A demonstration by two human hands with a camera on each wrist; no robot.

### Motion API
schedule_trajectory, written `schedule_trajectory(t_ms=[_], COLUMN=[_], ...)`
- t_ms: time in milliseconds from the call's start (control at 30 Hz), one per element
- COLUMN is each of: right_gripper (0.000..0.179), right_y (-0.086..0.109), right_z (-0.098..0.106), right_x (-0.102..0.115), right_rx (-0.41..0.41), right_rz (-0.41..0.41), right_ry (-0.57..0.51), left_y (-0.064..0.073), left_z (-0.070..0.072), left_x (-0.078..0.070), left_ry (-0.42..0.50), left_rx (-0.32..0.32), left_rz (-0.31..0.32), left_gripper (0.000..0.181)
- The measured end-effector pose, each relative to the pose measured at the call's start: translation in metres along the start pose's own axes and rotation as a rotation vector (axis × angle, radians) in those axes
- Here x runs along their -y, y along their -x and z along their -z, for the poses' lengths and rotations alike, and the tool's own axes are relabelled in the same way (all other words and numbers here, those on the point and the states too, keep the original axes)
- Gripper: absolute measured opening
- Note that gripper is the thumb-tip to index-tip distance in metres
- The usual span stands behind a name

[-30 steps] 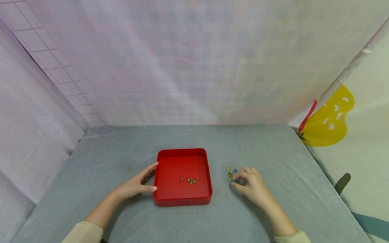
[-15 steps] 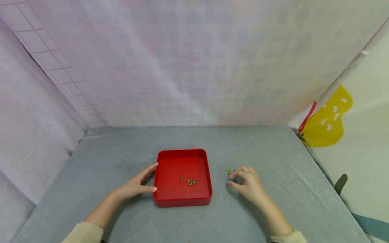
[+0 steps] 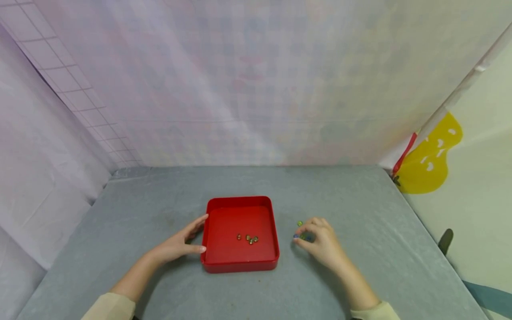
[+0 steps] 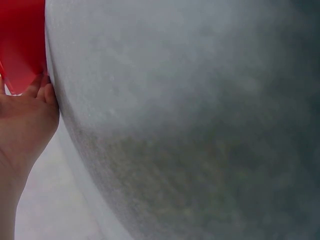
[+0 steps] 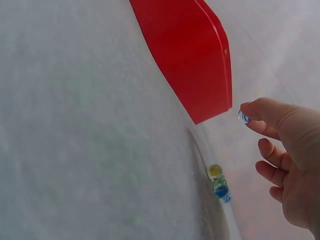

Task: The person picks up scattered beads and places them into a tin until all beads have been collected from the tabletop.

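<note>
A square red tray (image 3: 240, 267) stands on the grey table, with several greenish-brown marbles (image 3: 250, 241) lying inside it. My left hand (image 3: 180, 242) touches the tray's left side, its thumb and fingers spread apart along the wall; the left wrist view shows it beside the red wall. Right of the tray, my right hand (image 3: 325, 244) pinches a clear marble with blue in it (image 5: 243, 116) between thumb and index finger, raised off the table. Beneath that hand lie several loose marbles (image 5: 220, 190), green, yellow and blue, partly hidden by the fingers in the head view.
The grey cloth-covered table (image 3: 168, 191) runs back to a pale hanging curtain (image 3: 256, 89). White sheeting (image 3: 40, 178) closes off the left side. On the right hangs a pale cloth with a yellow printed shape (image 3: 426, 164).
My right hand has lifted the blue marble from the group and carried it a little left, towards the tray. The left hand and the tray have stayed in place.
</note>
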State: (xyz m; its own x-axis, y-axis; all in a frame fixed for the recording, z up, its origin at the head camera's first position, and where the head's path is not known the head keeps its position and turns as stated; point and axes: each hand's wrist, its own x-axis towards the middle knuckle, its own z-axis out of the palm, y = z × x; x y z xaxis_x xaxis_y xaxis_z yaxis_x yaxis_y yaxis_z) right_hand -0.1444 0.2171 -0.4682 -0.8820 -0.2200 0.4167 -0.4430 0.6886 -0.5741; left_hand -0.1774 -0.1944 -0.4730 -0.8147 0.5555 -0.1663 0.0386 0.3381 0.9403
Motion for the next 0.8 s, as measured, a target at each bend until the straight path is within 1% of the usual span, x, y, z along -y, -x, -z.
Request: schedule_trajectory(t_ms=[67,200,500,800], right_gripper=[0.020,0.020,0.018,0.019], right_y=[-0.001,-0.003,-0.011,-0.020], right_z=[-0.002,-0.006,-0.008,-0.014], right_x=[0.002,0.005,0.018,0.028], right_rx=[-0.013,-0.025,-0.009,-0.015], right_rz=[0.020,0.037,0.065,0.091], right_ry=[-0.003,-0.018,-0.034,-0.031], left_y=[0.000,0.001,0.001,0.001], left_z=[0.000,0.000,-0.002,-0.001], left_x=[0.000,0.000,-0.002,-0.001], left_ry=[0.000,0.000,-0.006,-0.001], left_rx=[0.001,0.001,0.003,0.005], left_rz=[0.003,0.006,-0.001,-0.010], left_gripper=[0.085,0.085,0.084,0.084])
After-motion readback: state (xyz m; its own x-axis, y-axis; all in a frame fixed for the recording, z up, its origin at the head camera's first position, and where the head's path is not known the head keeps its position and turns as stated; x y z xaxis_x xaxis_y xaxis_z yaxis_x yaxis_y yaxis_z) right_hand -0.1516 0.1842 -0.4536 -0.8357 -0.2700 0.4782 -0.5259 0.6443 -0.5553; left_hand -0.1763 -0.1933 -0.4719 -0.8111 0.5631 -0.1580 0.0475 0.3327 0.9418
